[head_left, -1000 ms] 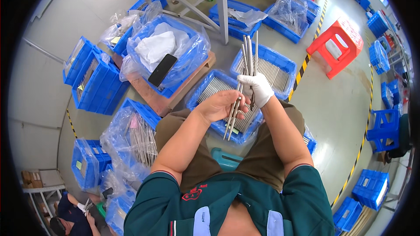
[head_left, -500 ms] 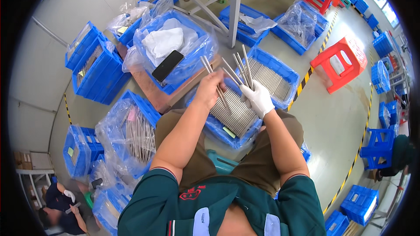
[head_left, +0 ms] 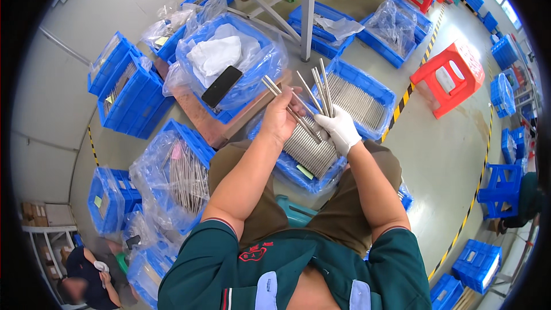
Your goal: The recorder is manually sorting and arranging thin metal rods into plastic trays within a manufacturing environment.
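Note:
My bare left hand [head_left: 282, 113] is closed around a few thin metal rods [head_left: 302, 126], which slant down to the right across its palm. Beside it, my right hand [head_left: 340, 128] in a white glove grips several similar metal rods [head_left: 322, 89], fanned out and pointing up and away from me. Both hands are over a blue crate [head_left: 328, 183] between my knees, lined with clear plastic and filled with rows of rods [head_left: 304, 146]. A light green slip [head_left: 305, 172] lies at its near end. Just beyond, a second blue crate [head_left: 383, 130] contains more rods in rows.
A black phone [head_left: 221, 86] rests on a plastic-lined crate at the left, on a brown board [head_left: 195, 116]. A crate of loose rods [head_left: 186, 186] stands near my left arm. A red stool [head_left: 450, 77] is at the right. A grey table leg [head_left: 308, 17] rises ahead.
The rods in my left hand have shifted down and to the right, toward the right hand. The fingers of my left hand have loosened a little. The right hand's rods stand slightly more upright.

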### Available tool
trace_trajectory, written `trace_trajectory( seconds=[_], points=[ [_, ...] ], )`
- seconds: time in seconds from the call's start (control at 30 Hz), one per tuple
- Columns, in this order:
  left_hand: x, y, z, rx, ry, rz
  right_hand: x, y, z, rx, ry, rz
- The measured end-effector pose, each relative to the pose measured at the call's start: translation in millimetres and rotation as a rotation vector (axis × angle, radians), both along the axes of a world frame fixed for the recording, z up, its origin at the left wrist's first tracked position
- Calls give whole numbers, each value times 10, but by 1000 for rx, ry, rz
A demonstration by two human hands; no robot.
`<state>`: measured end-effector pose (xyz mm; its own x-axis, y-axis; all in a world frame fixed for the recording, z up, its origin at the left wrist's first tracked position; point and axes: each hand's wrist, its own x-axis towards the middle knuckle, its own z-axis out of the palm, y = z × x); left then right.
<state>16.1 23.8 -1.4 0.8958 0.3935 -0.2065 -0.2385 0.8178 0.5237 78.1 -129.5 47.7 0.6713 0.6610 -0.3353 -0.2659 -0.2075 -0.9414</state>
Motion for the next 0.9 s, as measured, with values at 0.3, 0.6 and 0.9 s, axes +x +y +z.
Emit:
trace_trajectory(
  seconds=[0.3,0.6,0.9],
  points=[
    [13,-292,-35,469,241,-106,53,92,-150,74,61,-118],
    [-40,-162,-40,180,221,-336,322,-6,-162,267,211,-142],
    [-164,-381,89,127,234,-590,290,64,-268,284,240,-129]
  ],
)
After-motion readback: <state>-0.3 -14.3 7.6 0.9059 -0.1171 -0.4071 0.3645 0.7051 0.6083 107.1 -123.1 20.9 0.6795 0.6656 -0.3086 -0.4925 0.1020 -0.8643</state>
